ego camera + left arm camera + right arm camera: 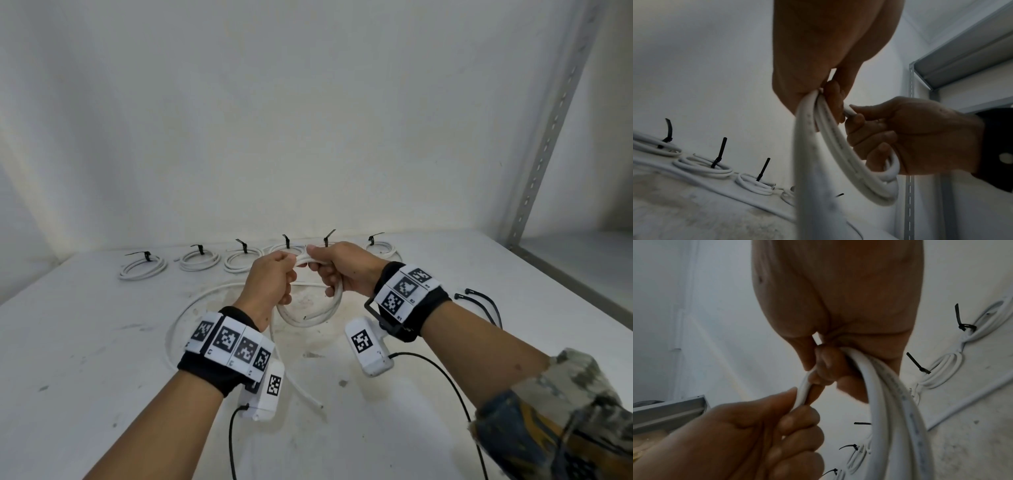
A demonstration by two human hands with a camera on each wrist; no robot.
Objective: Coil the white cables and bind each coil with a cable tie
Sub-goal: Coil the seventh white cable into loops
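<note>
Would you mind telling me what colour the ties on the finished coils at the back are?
Black; the cable ties show best in the head view.

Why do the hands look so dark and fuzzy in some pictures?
Left wrist view: the left hand is close, shadowed and soft, and the cable is blurred. Right wrist view: the right hand is dim too. Head view: bright, sharp, though edges bend.

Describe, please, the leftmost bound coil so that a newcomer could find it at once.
Along the back edge of the white table, by the wall, runs a row of bound white coils. The leftmost coil ends that row. Unlike its neighbours' upright tails, its black cable tie lies nearly flat, pointing left.
</note>
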